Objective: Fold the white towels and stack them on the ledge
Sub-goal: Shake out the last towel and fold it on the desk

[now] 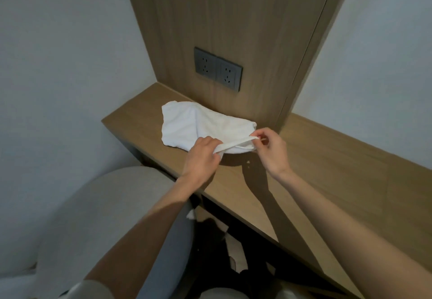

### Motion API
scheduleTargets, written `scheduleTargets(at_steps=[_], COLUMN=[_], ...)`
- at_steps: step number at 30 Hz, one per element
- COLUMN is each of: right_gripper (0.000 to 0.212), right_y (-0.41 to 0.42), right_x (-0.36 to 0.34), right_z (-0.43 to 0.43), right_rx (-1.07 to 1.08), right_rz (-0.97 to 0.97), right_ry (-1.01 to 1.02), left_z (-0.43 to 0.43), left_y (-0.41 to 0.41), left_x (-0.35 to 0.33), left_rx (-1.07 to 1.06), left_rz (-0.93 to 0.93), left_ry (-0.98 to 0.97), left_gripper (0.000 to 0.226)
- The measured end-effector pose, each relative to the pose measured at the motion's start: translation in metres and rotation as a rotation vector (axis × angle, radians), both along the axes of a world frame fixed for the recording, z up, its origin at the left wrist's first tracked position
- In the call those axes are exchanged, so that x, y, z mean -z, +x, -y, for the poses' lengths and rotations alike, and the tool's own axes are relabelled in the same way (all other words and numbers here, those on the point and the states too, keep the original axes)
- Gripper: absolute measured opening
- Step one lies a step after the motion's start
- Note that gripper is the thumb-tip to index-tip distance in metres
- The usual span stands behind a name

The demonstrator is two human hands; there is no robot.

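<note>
Towel (201, 123) lies rumpled on ledge (327, 158). We pinch near hem: left hand (201, 156), right hand (273, 151), each grip closed on it. Risk: uneven pull skews fold; hem perhaps doubled.

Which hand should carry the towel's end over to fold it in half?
Probably the right hand: it pinches the white towel at its right end, free to swing across. The left hand grips the near edge nearer the middle, so it suits holding the towel down on the ledge.
</note>
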State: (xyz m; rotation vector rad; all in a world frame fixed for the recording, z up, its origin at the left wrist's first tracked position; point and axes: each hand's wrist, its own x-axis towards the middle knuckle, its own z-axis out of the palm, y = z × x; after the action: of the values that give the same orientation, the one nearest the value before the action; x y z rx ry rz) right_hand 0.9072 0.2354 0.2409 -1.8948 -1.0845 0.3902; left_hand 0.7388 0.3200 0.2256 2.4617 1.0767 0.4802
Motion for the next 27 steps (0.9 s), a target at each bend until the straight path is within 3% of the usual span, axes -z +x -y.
scheduleTargets(at_steps=[9, 15, 18, 21, 24, 27], right_gripper=[0.01, 0.013, 0.016, 0.02, 0.022, 0.021], right_y=[0.015, 0.039, 0.054, 0.073, 0.084, 0.086], right_x=[-0.071, -0.094, -0.087, -0.066, -0.036, -0.028], right_z=[0.084, 0.162, 0.202, 0.24, 0.269, 0.287], right_rx=[0.076, 0.246, 0.312, 0.39, 0.455, 0.505], right_rz=[0.047, 0.136, 0.168, 0.104, -0.04, -0.26], right_ry=[0.272, 0.39, 0.341, 0.155, -0.083, -0.019], left_z=[0.07, 0.144, 0.182, 0.211, 0.228, 0.233], left_y=[0.006, 0.026, 0.038, 0.047, 0.055, 0.06], left_x=[-0.053, -0.083, -0.092, -0.1, -0.107, -0.111], left_rx=[-0.119, -0.197, -0.173, -0.117, -0.059, -0.042], left_rz=[0.2, 0.448, 0.524, 0.553, 0.563, 0.537], left_ry=[0.083, 0.042, 0.063, 0.1, 0.116, 0.128], left_gripper=[0.029, 0.023, 0.022, 0.021, 0.019, 0.018])
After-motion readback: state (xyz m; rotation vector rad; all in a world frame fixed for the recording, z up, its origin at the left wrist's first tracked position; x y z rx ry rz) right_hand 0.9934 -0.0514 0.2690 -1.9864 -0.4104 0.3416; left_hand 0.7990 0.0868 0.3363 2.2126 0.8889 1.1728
